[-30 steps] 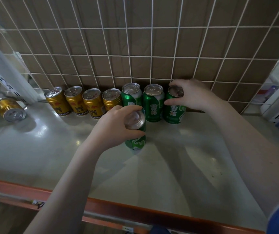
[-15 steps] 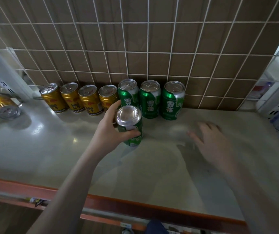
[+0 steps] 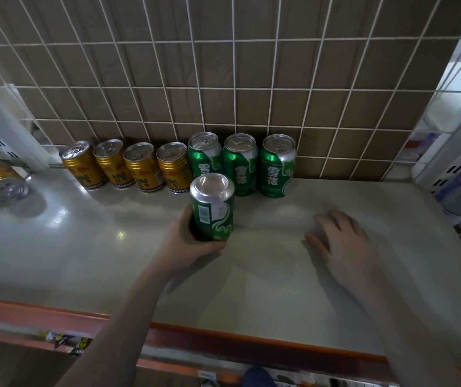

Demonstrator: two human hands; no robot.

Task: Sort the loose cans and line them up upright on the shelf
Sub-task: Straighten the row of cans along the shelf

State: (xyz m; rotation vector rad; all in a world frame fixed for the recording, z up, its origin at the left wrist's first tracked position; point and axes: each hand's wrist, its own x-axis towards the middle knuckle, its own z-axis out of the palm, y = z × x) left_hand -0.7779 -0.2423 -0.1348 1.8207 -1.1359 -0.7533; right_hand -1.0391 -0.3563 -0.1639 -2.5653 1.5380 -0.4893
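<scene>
Green can (image 3: 213, 205) upright on shelf (image 3: 84, 247), just in front of back row: four gold cans (image 3: 128, 166), three green cans (image 3: 241, 163). Left hand (image 3: 187, 241) grips its base. Right hand (image 3: 340, 241) relaxed, flat on shelf. One gold can (image 3: 0, 180) lies sideways far left.

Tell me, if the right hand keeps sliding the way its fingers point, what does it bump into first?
The right hand lies flat on the shelf, fingers aimed back and a bit left. First in that line is probably the rightmost green can in the row, though depth is hard to judge; bare shelf lies between.
</scene>
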